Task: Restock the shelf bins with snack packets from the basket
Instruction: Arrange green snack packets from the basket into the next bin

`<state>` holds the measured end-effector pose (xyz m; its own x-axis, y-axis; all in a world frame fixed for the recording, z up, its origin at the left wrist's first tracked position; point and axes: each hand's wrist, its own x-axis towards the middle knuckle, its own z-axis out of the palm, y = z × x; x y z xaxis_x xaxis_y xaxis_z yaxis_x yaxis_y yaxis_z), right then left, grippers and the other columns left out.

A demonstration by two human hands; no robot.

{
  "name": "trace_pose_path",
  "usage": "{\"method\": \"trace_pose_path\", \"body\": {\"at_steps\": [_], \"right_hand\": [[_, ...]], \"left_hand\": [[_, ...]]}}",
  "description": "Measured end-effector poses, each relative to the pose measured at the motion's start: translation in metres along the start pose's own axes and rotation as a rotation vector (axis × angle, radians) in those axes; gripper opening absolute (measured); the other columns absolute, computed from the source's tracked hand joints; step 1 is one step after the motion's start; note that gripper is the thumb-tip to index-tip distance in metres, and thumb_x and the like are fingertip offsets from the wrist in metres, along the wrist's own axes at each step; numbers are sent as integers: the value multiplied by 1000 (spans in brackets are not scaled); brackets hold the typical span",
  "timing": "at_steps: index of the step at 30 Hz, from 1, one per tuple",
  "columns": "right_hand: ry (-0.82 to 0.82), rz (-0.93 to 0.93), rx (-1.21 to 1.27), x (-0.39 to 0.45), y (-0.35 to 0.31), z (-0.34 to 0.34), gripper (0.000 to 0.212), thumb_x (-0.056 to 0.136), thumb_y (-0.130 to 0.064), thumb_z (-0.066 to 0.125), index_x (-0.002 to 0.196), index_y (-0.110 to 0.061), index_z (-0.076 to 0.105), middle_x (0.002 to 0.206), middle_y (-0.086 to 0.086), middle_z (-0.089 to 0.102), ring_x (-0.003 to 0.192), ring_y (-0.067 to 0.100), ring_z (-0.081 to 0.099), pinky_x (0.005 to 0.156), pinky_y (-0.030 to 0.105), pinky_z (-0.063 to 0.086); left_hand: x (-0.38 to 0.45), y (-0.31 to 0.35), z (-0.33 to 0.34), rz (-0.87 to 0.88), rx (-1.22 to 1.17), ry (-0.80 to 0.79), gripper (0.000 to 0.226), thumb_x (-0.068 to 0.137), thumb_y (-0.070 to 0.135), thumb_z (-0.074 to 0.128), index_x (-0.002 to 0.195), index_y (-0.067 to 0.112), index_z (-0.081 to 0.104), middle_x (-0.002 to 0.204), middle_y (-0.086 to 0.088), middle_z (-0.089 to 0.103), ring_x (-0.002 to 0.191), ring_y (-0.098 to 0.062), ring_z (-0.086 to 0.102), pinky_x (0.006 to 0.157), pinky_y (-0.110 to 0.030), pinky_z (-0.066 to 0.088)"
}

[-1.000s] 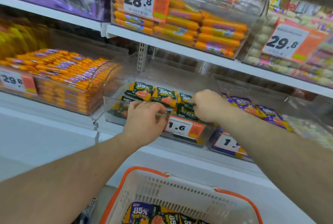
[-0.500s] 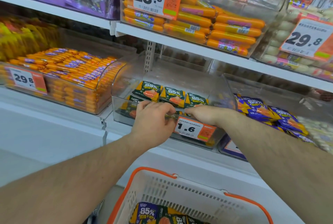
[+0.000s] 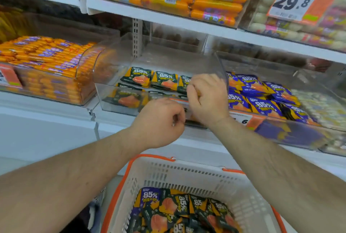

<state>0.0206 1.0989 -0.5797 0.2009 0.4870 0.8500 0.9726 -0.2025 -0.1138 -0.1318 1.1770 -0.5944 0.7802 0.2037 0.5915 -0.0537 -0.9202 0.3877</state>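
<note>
Curling at bin (image 3: 119, 99) front | left hand (image 3: 159, 122) fisted, empty | right hand (image 3: 206, 98) grip unclear

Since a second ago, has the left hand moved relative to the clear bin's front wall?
Yes. The left hand has drawn back toward the person, from over the clear bin front edge to just below and in front of it, fingers curled.

basket (image 3: 187, 174) below shelf | bin (image 3: 119, 99) above basket | packets (image 3: 164, 80) in bin

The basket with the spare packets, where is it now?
In the head view the basket sits bottom centre, below both forearms and in front of the clear bin of green packets.
</note>
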Motion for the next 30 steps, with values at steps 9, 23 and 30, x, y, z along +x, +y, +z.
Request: {"method": "trace_pose_path", "body": {"at_steps": [9, 23, 30], "right_hand": [[-235, 288, 160, -164, 16, 10, 35, 91, -18, 45, 58, -7, 51, 56, 1, 45, 60, 22, 42, 58, 33, 32], [-1611, 502, -251, -333, 75, -18, 45, 80, -64, 64, 90, -20, 67, 98, 4, 62, 92, 24, 59, 73, 33, 46], [-1512, 455, -223, -318, 63, -12, 38, 98, -44, 47, 106, -12, 65, 112, 10, 63, 105, 29, 57, 87, 34, 45]], "left_hand": [[-24, 2, 52, -176, 153, -1072, 23, 95, 29, 51, 111, 25, 67, 111, 7, 66, 105, -16, 59, 92, -35, 48], [-8, 7, 115, -95, 259, -1314, 27, 98, 29, 46, 120, 25, 61, 118, 5, 62, 99, -15, 55, 90, -36, 48], [-7, 5, 111, -122, 259, -1336, 26, 98, 29, 46, 120, 25, 60, 117, 6, 60, 103, -16, 56, 95, -38, 47]]}}
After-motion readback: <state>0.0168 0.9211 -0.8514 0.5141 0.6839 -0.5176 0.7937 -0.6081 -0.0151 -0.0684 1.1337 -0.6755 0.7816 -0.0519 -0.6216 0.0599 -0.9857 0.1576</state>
